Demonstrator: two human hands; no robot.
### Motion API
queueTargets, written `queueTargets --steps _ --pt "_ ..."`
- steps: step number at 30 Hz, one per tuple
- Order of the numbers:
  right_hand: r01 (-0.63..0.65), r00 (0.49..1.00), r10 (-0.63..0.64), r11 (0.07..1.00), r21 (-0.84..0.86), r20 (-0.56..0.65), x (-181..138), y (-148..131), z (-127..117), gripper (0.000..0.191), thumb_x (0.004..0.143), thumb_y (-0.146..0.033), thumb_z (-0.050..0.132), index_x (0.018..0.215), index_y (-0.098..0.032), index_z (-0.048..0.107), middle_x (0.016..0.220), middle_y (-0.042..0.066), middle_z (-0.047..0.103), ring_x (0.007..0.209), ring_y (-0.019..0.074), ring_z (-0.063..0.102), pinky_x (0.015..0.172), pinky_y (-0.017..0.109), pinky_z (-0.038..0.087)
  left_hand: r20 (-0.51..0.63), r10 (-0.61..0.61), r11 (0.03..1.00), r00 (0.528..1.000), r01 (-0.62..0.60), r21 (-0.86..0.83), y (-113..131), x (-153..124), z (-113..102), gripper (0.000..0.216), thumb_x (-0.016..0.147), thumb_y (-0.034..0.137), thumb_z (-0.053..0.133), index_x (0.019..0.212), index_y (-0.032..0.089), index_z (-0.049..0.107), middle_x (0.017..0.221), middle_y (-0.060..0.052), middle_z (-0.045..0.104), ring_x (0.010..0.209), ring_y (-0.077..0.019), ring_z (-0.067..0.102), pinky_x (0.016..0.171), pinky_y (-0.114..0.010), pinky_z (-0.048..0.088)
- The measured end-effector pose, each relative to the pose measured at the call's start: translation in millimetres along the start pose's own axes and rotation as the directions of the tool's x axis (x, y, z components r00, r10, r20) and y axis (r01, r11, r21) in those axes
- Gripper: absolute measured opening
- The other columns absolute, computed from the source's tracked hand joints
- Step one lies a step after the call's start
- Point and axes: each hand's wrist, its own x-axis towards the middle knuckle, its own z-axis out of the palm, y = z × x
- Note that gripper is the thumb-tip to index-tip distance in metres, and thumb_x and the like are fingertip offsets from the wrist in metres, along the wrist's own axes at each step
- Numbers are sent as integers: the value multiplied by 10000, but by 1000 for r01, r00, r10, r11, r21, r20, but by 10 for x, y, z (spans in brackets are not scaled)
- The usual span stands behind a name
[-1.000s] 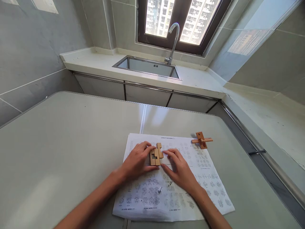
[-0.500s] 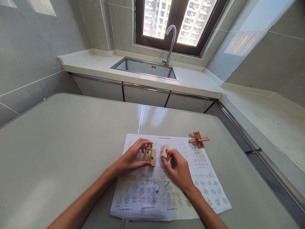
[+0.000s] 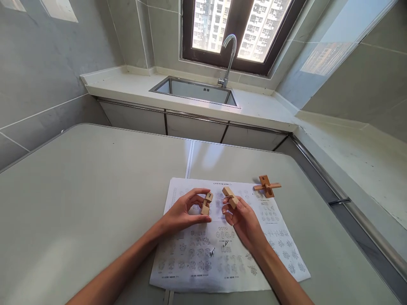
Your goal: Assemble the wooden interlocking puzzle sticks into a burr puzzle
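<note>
Pale table (image 3: pixel 95 190), sink (image 3: pixel 190 87) beyond; left hand (image 3: pixel 184 212) pinches a numbered block (image 3: pixel 205 209), right hand (image 3: pixel 246 222) a notched block (image 3: pixel 233 201).

The left block (image 3: pixel 205 209) is tan with a black 3, the right block (image 3: pixel 233 201) tan, the cross (image 3: pixel 269 187) orange-brown, the sheet (image 3: pixel 219 238) white with grey print.

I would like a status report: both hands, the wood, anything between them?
Left hand: gripping block marked 3. Right hand: gripping more wood, apart from it. Sheet below both hands; piece marked 2 at its far right corner, not between them.
</note>
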Motion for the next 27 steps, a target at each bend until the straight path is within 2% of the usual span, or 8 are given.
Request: queueTargets --steps 6,10,12,15,17,19,23,27 --pt "-78 997 77 997 26 27 -15 5 -14 282 996 -480 651 1094 -215 645 984 70 639 631 137 533 471 249 419 -169 34 982 985 -1 188 -23 -4 29 704 815 449 862 1427 252 575 1034 -50 731 978 -217 681 1038 -441 554" --pt "-29 998 38 986 -165 48 -40 52 -16 317 1064 -528 524 1137 -234 618 831 14 620 527 130 494 482 276 442 -183 20 980 983 17 198 -16 -10 51 711 815 450 860 1429 251 561 995 -36 719 956 -214 681 1027 -431 553" --pt "69 998 -63 923 -379 27 -55 81 -9 304 1097 -485 473 1160 -236 635 748 -11 587 540 144 507 560 304 501 -190 28 973 981 18 232 -14 -11 64 717 802 442 875 1419 256 560 1037 -44 724 963 -220 683 1020 -436 554" --pt "256 953 -297 683 -684 59 -71 117 -5 269 1105 -384 465 1204 -246 673 910 54 662 759 201 637 732 363 579 -221 97 943 970 -18 333 -28 -3 77 706 789 430 889 1391 256 563 1171 -70 714 1020 -239 681 1012 -446 558" --pt "361 902 -407 527 -769 144 -78 129 -9 276 1100 -312 459 1251 -262 684 1103 103 688 949 238 688 826 402 606 -241 155 917 958 -49 396 -51 5 78 684 802 419 876 1383 252 556 1231 -80 696 1071 -252 677 1019 -454 560" --pt "430 863 -457 442 -787 215 -88 128 -17 301 1093 -250 464 1294 -290 685 1205 110 706 1052 250 713 871 419 630 -253 190 898 949 -64 435 -78 11 76 679 822 410 856 1400 252 538 1245 -83 689 1113 -262 676 1034 -466 557" --pt "469 827 -508 386 -795 241 -128 115 -33 291 1066 -215 551 1280 -323 718 1291 80 750 1126 270 749 912 452 665 -252 198 888 947 -64 455 -109 10 72 707 824 400 857 1428 257 518 1269 -87 682 1157 -275 670 1059 -479 547" --pt "405 836 -530 424 -810 140 -175 115 -31 301 1027 -268 663 1323 -319 682 1172 67 809 912 264 806 696 401 700 -199 200 886 959 -90 454 -105 -2 71 723 812 398 875 1427 265 519 1290 -93 675 1187 -287 654 1068 -481 539"
